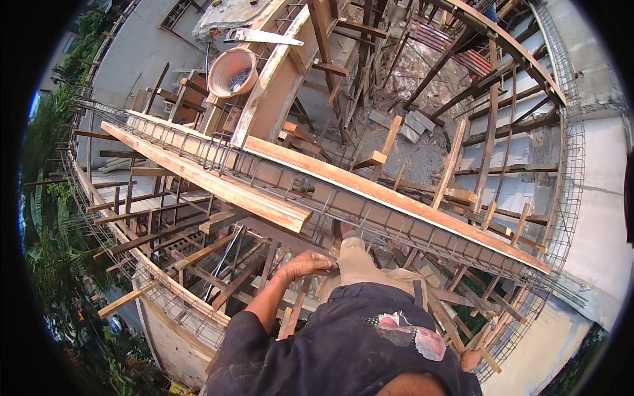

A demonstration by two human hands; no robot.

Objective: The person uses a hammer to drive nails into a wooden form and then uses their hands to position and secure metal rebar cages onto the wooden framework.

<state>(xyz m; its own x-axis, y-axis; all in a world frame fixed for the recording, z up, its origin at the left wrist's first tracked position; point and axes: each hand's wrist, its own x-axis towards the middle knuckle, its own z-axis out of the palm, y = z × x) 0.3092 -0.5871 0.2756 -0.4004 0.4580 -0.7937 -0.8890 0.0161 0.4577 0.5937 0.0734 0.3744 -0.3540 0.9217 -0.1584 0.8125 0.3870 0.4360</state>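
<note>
My left hand [311, 263] is beside my trouser leg, palm inward, with fingers curled; whether something small is between the fingertips is unclear. At the lower right, a patch of skin [470, 360] shows past my dark shirt, perhaps part of my right hand; its fingers cannot be made out. Before me, a long rebar cage [277, 190] runs diagonally between formwork boards. A loose-looking timber [213, 175] lies along its near side, and another timber [396, 198] tops the far board. A handsaw [265, 36] rests across the formwork beyond, next to a bucket [233, 73] containing nails.
Timber props and braces [188, 237] stand below on the left, with deep gaps between them. Concrete blocks [408, 126] lie on the lower ground. A curved formwork edge [525, 54] and a rebar mesh [572, 158] bound the right side. My foot [348, 228] is near the cage.
</note>
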